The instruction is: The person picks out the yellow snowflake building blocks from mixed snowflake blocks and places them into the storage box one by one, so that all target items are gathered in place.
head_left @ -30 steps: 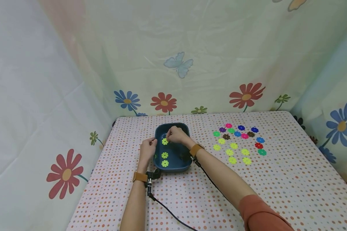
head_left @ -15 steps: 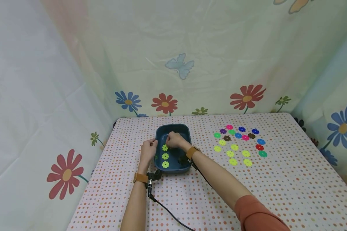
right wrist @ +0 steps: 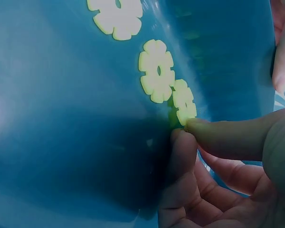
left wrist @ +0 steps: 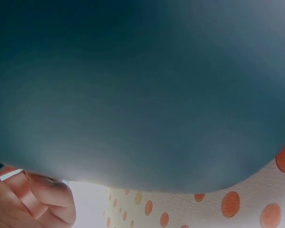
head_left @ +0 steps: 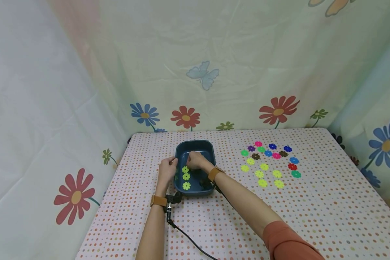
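Observation:
My right hand (head_left: pixel 197 160) is inside a dark blue plastic tub (head_left: pixel 211 148). In the right wrist view, thumb and forefinger pinch the edge of a yellow-green flower-shaped disc (right wrist: pixel 183 100), which is tilted above the tub floor. Close beside it lies a second yellow-green disc (right wrist: pixel 156 71), its edge overlapping the pinched one in this view. A third disc (head_left: pixel 186 186) lies nearer the tub's front. My left hand (head_left: pixel 167 169) grips the tub's left rim with thumb and curled fingers; in the left wrist view the tub wall (left wrist: pixel 133 109) hides most of that hand.
Several loose yellow discs (head_left: pixel 259 174) lie on the dotted tabletop (head_left: pixel 234 224) right of the tub. Behind them are discs in other colours, among them a red disc (head_left: pixel 292 166). A black cable (head_left: pixel 191 238) trails from the left wrist. Printed cloth (head_left: pixel 162 54) encloses the table.
My right hand has moved towards the front of the tub, bringing the pinched disc up to the middle one. The left hand keeps its place on the rim.

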`<state>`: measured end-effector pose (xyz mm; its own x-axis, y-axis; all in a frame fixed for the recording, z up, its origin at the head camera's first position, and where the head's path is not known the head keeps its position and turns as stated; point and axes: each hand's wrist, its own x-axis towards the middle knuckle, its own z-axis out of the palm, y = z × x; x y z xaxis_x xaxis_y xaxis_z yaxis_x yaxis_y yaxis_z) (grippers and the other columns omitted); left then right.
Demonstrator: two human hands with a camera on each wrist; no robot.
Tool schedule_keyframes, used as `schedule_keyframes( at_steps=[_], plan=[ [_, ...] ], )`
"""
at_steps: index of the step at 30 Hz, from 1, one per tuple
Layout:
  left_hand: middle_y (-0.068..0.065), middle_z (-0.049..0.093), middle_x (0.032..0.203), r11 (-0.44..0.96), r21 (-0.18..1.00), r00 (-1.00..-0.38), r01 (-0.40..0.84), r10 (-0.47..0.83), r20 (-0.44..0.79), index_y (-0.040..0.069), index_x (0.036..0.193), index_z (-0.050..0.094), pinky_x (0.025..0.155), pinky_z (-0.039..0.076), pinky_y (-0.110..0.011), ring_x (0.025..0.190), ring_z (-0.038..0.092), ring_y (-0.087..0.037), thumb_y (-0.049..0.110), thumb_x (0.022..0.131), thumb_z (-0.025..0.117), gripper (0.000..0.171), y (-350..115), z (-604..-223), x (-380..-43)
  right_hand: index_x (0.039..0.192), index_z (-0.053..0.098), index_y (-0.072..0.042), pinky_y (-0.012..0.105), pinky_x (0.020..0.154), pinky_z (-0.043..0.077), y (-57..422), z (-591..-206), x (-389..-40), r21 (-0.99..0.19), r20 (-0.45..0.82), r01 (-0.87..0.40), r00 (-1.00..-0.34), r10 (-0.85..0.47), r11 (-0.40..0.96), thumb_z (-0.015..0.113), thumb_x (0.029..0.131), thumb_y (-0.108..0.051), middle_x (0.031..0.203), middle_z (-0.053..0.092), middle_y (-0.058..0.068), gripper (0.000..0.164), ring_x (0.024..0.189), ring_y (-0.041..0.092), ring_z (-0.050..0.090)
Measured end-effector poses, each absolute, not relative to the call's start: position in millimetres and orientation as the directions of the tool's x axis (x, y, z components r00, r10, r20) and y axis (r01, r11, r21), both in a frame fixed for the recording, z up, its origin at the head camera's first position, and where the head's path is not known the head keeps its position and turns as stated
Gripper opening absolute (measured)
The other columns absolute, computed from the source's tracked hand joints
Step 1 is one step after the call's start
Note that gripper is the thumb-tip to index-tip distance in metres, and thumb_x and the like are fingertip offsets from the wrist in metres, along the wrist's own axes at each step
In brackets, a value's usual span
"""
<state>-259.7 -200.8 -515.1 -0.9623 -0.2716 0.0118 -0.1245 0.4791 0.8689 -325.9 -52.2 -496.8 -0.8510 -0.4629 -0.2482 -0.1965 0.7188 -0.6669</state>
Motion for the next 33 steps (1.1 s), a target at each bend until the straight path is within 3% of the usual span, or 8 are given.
schedule_keyframes(
  at_steps=[22, 26, 30, 33],
  plan=[
    [-0.015, 0.070, 0.105, 0.459, 0.881, -0.965, -0.116, -0.261, 0.009, 0.000, 0.137, 0.062, 0.065, 0.047, -0.029, 0.082, 0.061, -0.021, 0.023, 0.107, 0.054, 0.039, -200, -514, -258, 0.054, 0.045, -0.014, 0.025, 0.047, 0.036, -49, -497, -326, -0.665, -0.216, -0.217, -0.860, -0.462, 0.715, 0.058, 0.095, -0.003, 0.051, 0.049, 0.000, 0.045, 0.044, 0.013, 0.043],
    [-0.015, 0.070, 0.102, 0.459, 0.881, -0.965, -0.114, -0.263, 0.012, 0.001, 0.135, 0.063, 0.063, 0.046, -0.029, 0.079, 0.060, -0.019, 0.023, 0.106, 0.054, 0.038, -200, -514, -258, 0.060, 0.056, -0.010, 0.027, 0.051, 0.040, -48, -493, -324, -0.665, -0.194, -0.232, -0.864, -0.464, 0.710, 0.063, 0.093, -0.003, 0.058, 0.056, 0.002, 0.034, 0.050, 0.014, 0.050],
    [-0.015, 0.070, 0.101, 0.464, 0.879, -0.965, -0.112, -0.262, 0.016, 0.000, 0.135, 0.063, 0.062, 0.046, -0.029, 0.077, 0.060, -0.019, 0.023, 0.106, 0.054, 0.038, -200, -513, -257, 0.078, 0.071, -0.006, 0.028, 0.059, 0.046, -45, -488, -323, -0.666, -0.173, -0.246, -0.867, -0.467, 0.704, 0.067, 0.093, -0.007, 0.070, 0.063, 0.003, 0.016, 0.062, 0.016, 0.059],
    [-0.015, 0.070, 0.101, 0.468, 0.877, -0.965, -0.111, -0.262, 0.017, 0.000, 0.136, 0.062, 0.062, 0.046, -0.029, 0.078, 0.061, -0.020, 0.023, 0.107, 0.054, 0.039, -200, -513, -257, 0.087, 0.073, -0.006, 0.029, 0.063, 0.048, -42, -483, -321, -0.670, -0.149, -0.258, -0.872, -0.467, 0.696, 0.068, 0.094, -0.009, 0.076, 0.066, 0.004, 0.010, 0.067, 0.017, 0.061]
  ],
)
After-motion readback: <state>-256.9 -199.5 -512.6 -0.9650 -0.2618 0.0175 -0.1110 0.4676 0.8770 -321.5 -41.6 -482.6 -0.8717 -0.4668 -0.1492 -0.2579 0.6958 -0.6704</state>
